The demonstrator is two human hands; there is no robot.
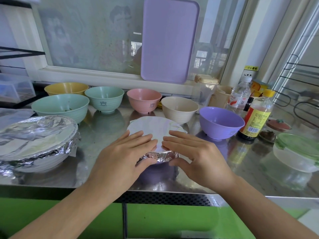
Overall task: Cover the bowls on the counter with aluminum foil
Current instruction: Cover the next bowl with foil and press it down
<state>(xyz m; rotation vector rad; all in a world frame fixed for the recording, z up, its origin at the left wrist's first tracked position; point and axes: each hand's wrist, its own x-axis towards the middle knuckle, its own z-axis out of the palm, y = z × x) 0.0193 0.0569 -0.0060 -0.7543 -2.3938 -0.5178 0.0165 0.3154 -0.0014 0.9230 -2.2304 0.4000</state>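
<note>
Pressing flat-fingered, both hands (159, 152) smooth foil (155, 128) over a purple bowl (155, 171); contents hidden.

At centre frame, a small purple bowl (155, 167) is shown upright on the steel counter (215, 180), its mouth sealed by a smooth foil sheet (155, 126) crimped down over the near rim. At left, a larger white bowl (43, 163) is seen capped with wrinkled foil (34, 135). Six uncovered bowls are arranged behind, all upright: yellow (66, 88) and large green (60, 106) at upper left, small green (104, 99), pink (144, 100), cream (179, 109), and purple (221, 125) at right.
</note>
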